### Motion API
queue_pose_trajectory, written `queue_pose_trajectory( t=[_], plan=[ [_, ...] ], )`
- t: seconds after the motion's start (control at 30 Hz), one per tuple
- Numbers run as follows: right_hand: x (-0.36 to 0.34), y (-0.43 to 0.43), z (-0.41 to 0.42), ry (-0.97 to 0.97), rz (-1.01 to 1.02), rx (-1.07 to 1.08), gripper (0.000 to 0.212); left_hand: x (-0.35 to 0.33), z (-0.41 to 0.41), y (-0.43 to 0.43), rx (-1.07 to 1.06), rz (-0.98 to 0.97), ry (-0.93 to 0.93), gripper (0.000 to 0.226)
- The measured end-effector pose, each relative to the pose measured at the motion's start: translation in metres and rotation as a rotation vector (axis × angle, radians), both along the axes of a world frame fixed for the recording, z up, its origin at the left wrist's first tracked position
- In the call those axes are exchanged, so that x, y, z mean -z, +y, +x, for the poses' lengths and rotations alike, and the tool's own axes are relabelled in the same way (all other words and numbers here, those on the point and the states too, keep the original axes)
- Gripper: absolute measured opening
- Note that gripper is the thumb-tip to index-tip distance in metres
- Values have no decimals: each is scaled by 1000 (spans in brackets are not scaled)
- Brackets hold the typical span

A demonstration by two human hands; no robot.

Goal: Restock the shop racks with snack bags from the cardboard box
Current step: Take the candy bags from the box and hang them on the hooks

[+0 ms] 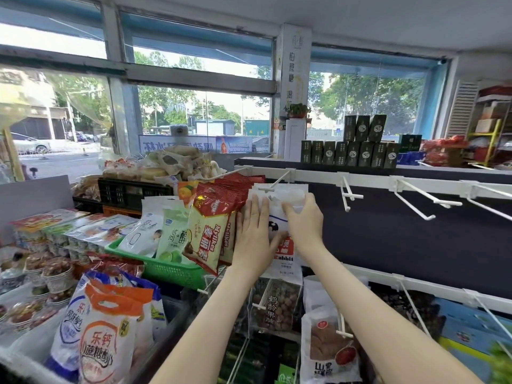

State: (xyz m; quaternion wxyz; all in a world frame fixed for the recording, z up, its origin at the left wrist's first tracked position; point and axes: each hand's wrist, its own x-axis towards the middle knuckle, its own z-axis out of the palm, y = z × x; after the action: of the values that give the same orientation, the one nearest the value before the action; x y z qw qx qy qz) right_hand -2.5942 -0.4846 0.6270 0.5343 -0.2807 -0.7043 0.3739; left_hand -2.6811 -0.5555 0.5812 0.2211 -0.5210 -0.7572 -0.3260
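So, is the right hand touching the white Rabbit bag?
Touching. Head view: the right hand curls its fingers onto the white Rabbit bag near its top.

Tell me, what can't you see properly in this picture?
Head view:
- Cardboard box: outside the frame.
- Front of the white bag: mostly covered by the left hand and right hand.
- Whether its hole is on the hook: too blurred.
- Orange-handled bag: cut off by the bottom edge.
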Motion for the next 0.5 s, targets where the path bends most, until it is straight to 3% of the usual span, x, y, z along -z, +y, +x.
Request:
queue_pose_trajectory(
  t=[0.07,0.13,0.23,0.37,0.5],
  plan=[
    [9,-1,0,-64,156,103,52,-1,-1,5,-1,-12,-1,78],
    [21,-2,1,-208,454,289,69,2,-3,9,-15,-3,5,75],
    [42,1,-1,-442,786,456,67,14,-3,10,-12,19,46,66],
    [73,0,4,-618,837,434,59,41,1,-1,-7,23,61,64],
    [98,-18,14,-651,795,284,59,69,14,-28,-1,-1,97,63]
  ],
)
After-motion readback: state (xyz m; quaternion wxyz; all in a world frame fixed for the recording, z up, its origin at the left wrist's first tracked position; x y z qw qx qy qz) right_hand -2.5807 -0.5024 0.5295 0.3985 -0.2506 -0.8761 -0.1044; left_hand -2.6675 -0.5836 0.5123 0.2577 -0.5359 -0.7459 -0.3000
